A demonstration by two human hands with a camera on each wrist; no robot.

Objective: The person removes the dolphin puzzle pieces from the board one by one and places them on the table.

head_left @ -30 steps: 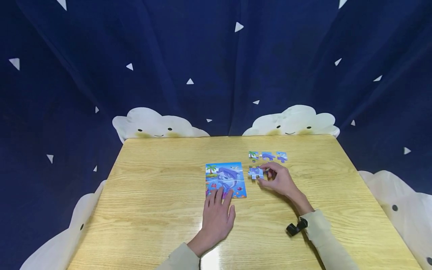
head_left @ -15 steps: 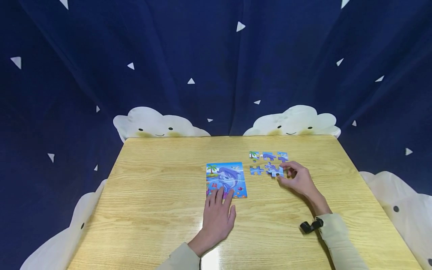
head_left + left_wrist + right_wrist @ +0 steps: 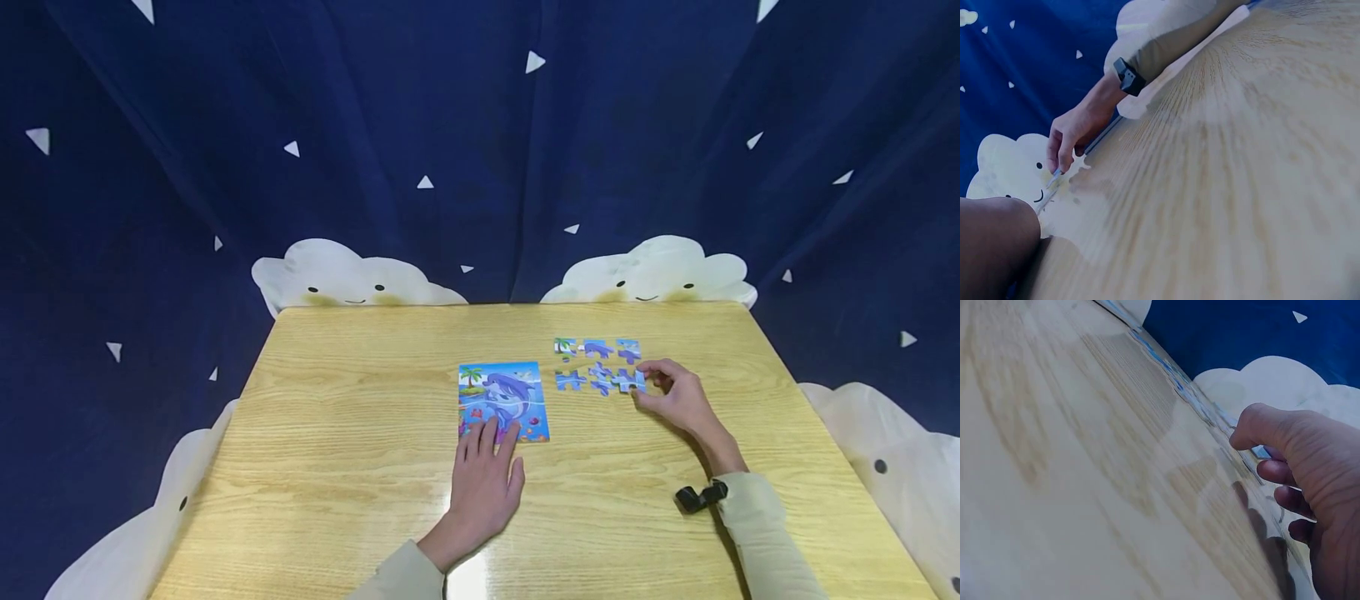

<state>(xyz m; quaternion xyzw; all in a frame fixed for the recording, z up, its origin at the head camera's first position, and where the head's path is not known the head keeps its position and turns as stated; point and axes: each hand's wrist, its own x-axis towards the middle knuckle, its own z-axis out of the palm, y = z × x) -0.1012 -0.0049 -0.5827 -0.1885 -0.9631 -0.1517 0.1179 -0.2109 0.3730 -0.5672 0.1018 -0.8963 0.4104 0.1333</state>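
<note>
In the head view my left hand (image 3: pixel 486 483) lies flat with its fingers on the lower edge of a square dolphin picture card (image 3: pixel 517 393). My right hand (image 3: pixel 681 402), to the right, pinches a blue-and-violet jigsaw piece (image 3: pixel 628 381) by its right side, thumb at the lower corner and index finger at the upper. That piece sits at the right end of a second row, beside a centre dolphin piece (image 3: pixel 601 379) and a left sea piece (image 3: pixel 571 380). Above them are a palm-tree piece (image 3: pixel 564 345), a dolphin-head piece (image 3: pixel 597 347) and a sky piece (image 3: pixel 628 350).
All of it lies on a light wooden table (image 3: pixel 322 467). A black wrist camera (image 3: pixel 701 497) is strapped to the right wrist. Behind the table hangs a dark blue curtain (image 3: pixel 480 125) with white triangles and smiling clouds (image 3: pixel 652 271) along the table's back edge.
My right hand has moved right, leaving the left and centre pieces of the second row on the table and bringing another to its right end. My left hand has stayed on the card.
</note>
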